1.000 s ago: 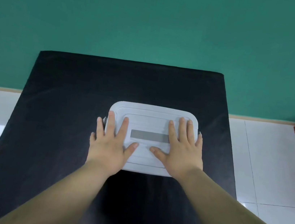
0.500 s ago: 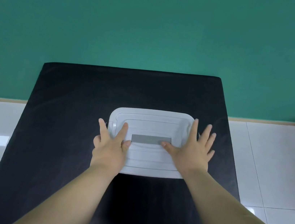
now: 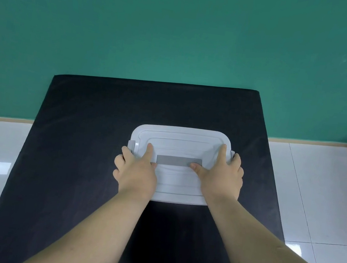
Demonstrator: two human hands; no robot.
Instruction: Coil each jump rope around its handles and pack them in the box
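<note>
Symmetrically, left hand [image 3: 136, 172], right hand [image 3: 220, 178] round box [image 3: 180, 138] ends, thumbs inward.

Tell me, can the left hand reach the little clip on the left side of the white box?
Probably yes. The left hand grips the white box at that very edge, its outer fingers curl down the side right beside the clip, and nothing lies between them.
</note>
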